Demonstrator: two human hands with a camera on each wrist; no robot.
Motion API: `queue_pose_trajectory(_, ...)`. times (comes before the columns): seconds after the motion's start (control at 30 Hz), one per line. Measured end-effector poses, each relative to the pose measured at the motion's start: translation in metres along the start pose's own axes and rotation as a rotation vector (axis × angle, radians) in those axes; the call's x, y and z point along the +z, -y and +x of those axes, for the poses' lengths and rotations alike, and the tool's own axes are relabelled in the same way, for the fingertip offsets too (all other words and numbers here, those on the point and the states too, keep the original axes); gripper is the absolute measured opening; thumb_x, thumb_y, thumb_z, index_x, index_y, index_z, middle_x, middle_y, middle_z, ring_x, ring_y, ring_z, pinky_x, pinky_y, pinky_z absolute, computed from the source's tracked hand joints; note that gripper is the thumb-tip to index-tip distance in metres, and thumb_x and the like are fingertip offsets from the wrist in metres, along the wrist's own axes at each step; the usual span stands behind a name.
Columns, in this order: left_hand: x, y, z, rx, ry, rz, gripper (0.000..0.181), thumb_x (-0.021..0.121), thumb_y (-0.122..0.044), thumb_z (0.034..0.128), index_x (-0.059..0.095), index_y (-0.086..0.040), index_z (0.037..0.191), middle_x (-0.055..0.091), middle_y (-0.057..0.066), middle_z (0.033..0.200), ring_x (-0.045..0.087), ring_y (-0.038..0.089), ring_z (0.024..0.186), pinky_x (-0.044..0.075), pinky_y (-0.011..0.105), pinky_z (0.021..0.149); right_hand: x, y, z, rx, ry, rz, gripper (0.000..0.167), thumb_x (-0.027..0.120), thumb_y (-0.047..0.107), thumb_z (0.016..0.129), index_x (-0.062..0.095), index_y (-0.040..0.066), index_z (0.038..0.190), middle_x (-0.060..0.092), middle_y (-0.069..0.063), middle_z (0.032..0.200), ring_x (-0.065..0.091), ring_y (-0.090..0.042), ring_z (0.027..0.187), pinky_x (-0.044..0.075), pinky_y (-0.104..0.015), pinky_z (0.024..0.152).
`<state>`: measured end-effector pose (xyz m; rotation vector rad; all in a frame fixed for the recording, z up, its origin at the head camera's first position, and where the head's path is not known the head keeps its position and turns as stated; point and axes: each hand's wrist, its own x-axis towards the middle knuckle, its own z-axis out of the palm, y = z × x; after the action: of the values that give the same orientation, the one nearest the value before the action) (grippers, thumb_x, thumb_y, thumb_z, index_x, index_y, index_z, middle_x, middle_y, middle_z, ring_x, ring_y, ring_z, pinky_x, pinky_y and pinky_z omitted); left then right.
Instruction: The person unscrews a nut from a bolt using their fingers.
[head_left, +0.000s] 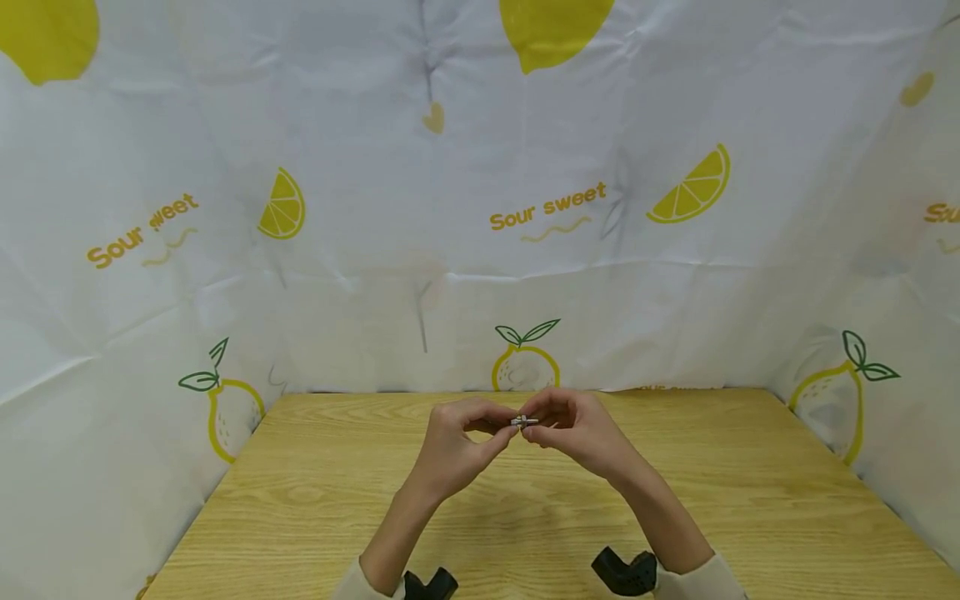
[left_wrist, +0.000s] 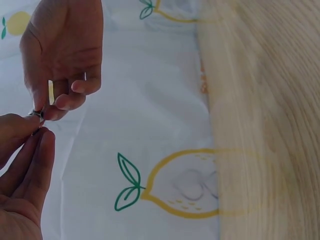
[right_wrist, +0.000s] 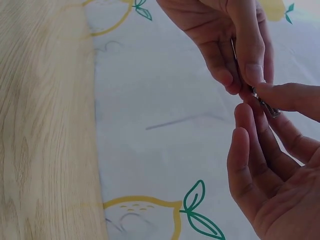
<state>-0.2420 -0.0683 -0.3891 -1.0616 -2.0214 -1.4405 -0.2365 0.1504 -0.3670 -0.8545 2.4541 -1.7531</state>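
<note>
The left hand (head_left: 457, 446) is pinching one end of a metal piece (head_left: 525, 422) between thumb and fingers, while the right hand (head_left: 579, 431) is pinching its other side. The piece is staying small between them, above the tabletop (head_left: 300, 500). A lemon-print cloth (head_left: 375, 200) is hanging behind, and a black device (head_left: 628, 573) is sitting near the right wrist.

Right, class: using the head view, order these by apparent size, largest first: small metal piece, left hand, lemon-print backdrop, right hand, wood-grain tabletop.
1. Lemon-print backdrop
2. Wood-grain tabletop
3. Left hand and right hand: they look alike, so unranked
4. Small metal piece
</note>
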Motion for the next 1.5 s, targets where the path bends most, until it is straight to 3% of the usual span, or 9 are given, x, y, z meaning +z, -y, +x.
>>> queue_pose_trajectory(0.3,0.0007,0.0003,-0.0004,0.006,-0.006,-0.005,0.009,0.078,-0.002,0.091,0.08,-0.007,0.099,0.081,0.007,0.091,0.078,0.014,0.076,0.065,0.023,0.071,-0.0003,0.0004,0.0011,0.039,0.041,-0.011,0.023,0.063,0.024,0.104,0.073,0.003,0.104,0.073,-0.011,0.091,0.071,-0.017,0.079,0.063,-0.034,0.072)
queue_pose_trajectory(0.5,0.0017,-0.0004,-0.0003,0.02,-0.018,-0.011,0.006,0.078,-0.004,0.0916,0.08,-0.006,0.096,0.08,0.008,0.09,0.078,0.015,0.075,0.065,0.023,0.07,-0.0005,0.0001,0.0009,0.041,0.022,0.009,0.022,0.067,0.019,0.101,0.072,-0.001,0.108,0.072,-0.003,0.09,0.071,-0.014,0.082,0.063,-0.032,0.073)
queue_pose_trajectory(0.77,0.0023,-0.0008,0.0001,0.012,-0.014,-0.024,0.005,0.078,-0.004,0.0914,0.08,-0.006,0.096,0.08,0.008,0.088,0.078,0.015,0.075,0.065,0.024,0.069,0.0011,0.0035,0.0,0.016,-0.033,0.005,0.019,0.074,0.01,0.094,0.072,-0.002,0.109,0.074,-0.016,0.097,0.072,-0.011,0.082,0.062,-0.029,0.073)
queue_pose_trajectory(1.0,0.0021,-0.0017,-0.0003,0.005,-0.012,-0.017,0.007,0.077,-0.002,0.0911,0.08,-0.005,0.097,0.08,0.008,0.087,0.077,0.013,0.074,0.065,0.024,0.069,0.0008,0.0018,-0.0005,-0.014,-0.04,-0.005,0.021,0.075,0.012,0.095,0.071,0.0,0.112,0.073,-0.017,0.101,0.072,-0.013,0.085,0.063,-0.03,0.074)
queue_pose_trajectory(1.17,0.0022,-0.0019,-0.0005,0.013,-0.017,-0.009,0.007,0.077,-0.002,0.0913,0.08,-0.006,0.096,0.08,0.007,0.087,0.077,0.013,0.074,0.065,0.023,0.069,-0.0008,0.0,0.0001,0.032,0.015,-0.016,0.023,0.066,0.023,0.103,0.072,0.002,0.111,0.073,-0.018,0.098,0.072,-0.016,0.081,0.064,-0.036,0.072)
queue_pose_trajectory(1.3,0.0024,-0.0008,-0.0006,0.025,-0.021,-0.003,0.008,0.076,-0.001,0.0912,0.08,-0.007,0.096,0.08,0.007,0.087,0.077,0.013,0.074,0.064,0.023,0.069,-0.0011,-0.0011,0.0014,0.02,0.078,-0.028,0.027,0.059,0.024,0.107,0.073,0.002,0.104,0.073,-0.019,0.093,0.071,-0.016,0.078,0.064,-0.037,0.072)
queue_pose_trajectory(1.5,0.0026,-0.0016,-0.0005,0.013,-0.025,-0.009,0.007,0.077,-0.003,0.0911,0.08,-0.007,0.095,0.08,0.007,0.087,0.077,0.013,0.074,0.064,0.023,0.069,-0.0003,0.0006,0.0015,0.018,0.068,-0.001,0.024,0.062,0.022,0.105,0.074,0.002,0.104,0.073,-0.011,0.091,0.071,-0.015,0.078,0.064,-0.035,0.073)
